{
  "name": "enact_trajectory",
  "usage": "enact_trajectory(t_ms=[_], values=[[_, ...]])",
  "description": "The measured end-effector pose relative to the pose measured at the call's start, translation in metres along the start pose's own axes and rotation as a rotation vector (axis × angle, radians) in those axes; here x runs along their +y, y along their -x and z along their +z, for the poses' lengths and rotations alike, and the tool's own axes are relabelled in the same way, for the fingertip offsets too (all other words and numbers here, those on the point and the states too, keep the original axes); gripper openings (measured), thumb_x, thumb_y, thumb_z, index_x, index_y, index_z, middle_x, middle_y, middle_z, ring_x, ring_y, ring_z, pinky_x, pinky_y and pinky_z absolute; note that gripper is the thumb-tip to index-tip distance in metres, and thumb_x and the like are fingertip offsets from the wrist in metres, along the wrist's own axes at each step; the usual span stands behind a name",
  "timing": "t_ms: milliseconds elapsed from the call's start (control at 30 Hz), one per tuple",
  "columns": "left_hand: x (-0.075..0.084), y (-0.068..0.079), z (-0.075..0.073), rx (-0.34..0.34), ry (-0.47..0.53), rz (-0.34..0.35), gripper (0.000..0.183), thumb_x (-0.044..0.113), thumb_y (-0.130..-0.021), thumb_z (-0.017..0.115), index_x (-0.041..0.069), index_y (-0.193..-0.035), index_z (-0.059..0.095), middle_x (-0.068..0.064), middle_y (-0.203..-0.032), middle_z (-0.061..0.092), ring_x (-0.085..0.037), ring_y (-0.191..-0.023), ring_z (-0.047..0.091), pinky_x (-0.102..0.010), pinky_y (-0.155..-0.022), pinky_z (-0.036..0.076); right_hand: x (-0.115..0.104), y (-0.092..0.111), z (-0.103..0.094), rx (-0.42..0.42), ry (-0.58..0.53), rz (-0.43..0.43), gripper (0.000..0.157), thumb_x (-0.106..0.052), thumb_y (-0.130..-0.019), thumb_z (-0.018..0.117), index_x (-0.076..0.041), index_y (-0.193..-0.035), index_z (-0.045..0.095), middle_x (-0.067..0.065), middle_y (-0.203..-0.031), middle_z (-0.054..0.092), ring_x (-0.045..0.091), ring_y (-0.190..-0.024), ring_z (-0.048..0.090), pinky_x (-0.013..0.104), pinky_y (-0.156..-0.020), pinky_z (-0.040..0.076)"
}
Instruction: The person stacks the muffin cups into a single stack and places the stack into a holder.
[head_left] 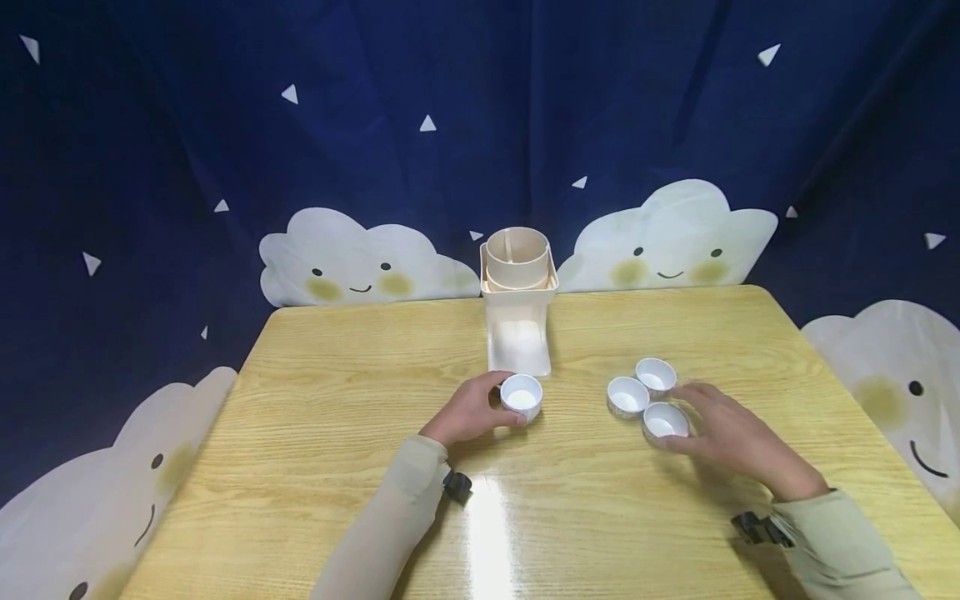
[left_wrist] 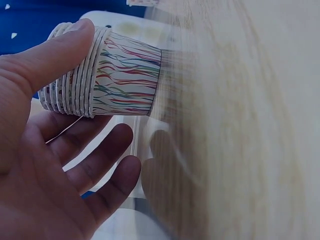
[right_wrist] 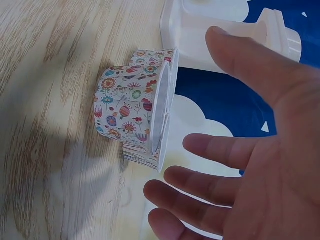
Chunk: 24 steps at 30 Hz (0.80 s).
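My left hand (head_left: 471,410) grips a stack of nested paper cups (head_left: 521,397) between thumb and fingers, mouths up. In the left wrist view the lowest cup (left_wrist: 127,75) has wavy coloured stripes, and its base is at the tabletop. To the right, three small paper cups stand close together: a left one (head_left: 627,397), a back one (head_left: 656,377) and a front one (head_left: 666,422). Beside them my right hand (head_left: 731,427) has its thumb and fingers spread about the front cup; contact is unclear. The right wrist view shows a flower-patterned cup (right_wrist: 127,102) in front of the others.
A cream plastic holder (head_left: 519,321) with a round open tube on top stands at the table's back edge, just behind the left hand's stack. The wooden table (head_left: 337,375) ends at a dark blue curtain (head_left: 375,150) printed with clouds.
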<state>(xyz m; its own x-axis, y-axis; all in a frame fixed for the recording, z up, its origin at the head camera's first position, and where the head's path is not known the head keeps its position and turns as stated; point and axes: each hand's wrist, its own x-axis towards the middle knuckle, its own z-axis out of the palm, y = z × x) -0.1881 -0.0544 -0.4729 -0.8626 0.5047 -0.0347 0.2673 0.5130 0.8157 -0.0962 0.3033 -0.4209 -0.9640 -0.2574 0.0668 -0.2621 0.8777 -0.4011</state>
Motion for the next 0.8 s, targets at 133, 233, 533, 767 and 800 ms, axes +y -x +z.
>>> enact_trajectory(t_ms=[133,233,533,767,800], values=[[-0.0013,-0.0003,0.0008,-0.001,0.007,0.001,0.058,0.027,-0.076,0.086,0.019,-0.129,0.062,0.003,-0.112,0.068,-0.012,-0.096,0.058,-0.032,-0.090,0.047,0.0004,-0.0009,0.0017,-0.002,0.013,0.002,0.066,-0.044,-0.078,0.081,-0.003,-0.127,0.062,0.026,-0.131,0.057,0.044,-0.121,0.054,0.060,-0.094,0.046],[-0.0018,-0.0006,0.0010,0.001,0.007,0.003,0.058,0.026,-0.076,0.086,0.020,-0.129,0.062,0.003,-0.111,0.068,-0.012,-0.096,0.058,-0.032,-0.089,0.048,0.0004,-0.0016,0.0027,-0.011,0.025,0.002,0.067,-0.043,-0.078,0.081,-0.002,-0.128,0.061,0.028,-0.132,0.056,0.046,-0.123,0.053,0.061,-0.095,0.046],[-0.0019,-0.0009,0.0009,0.002,-0.012,0.004,0.059,0.028,-0.076,0.086,0.020,-0.129,0.062,0.004,-0.111,0.067,-0.012,-0.095,0.057,-0.031,-0.088,0.047,0.0006,-0.0031,0.0043,-0.012,0.043,-0.013,0.064,-0.041,-0.078,0.082,-0.004,-0.127,0.063,0.027,-0.129,0.059,0.044,-0.120,0.055,0.059,-0.092,0.047],[-0.0009,-0.0007,0.0008,0.007,-0.006,0.002,0.058,0.028,-0.076,0.086,0.020,-0.129,0.062,0.004,-0.111,0.068,-0.012,-0.095,0.058,-0.031,-0.088,0.047,0.0002,-0.0037,0.0056,-0.017,0.045,-0.009,0.064,-0.041,-0.078,0.082,-0.003,-0.126,0.064,0.026,-0.127,0.060,0.042,-0.118,0.057,0.057,-0.090,0.048],[-0.0010,-0.0005,0.0009,0.007,-0.006,0.001,0.058,0.028,-0.076,0.086,0.020,-0.129,0.062,0.004,-0.111,0.068,-0.012,-0.095,0.058,-0.031,-0.089,0.047,0.0001,-0.0039,0.0059,-0.020,0.046,-0.007,0.064,-0.041,-0.078,0.082,-0.003,-0.126,0.064,0.026,-0.126,0.060,0.042,-0.117,0.057,0.057,-0.089,0.049]])
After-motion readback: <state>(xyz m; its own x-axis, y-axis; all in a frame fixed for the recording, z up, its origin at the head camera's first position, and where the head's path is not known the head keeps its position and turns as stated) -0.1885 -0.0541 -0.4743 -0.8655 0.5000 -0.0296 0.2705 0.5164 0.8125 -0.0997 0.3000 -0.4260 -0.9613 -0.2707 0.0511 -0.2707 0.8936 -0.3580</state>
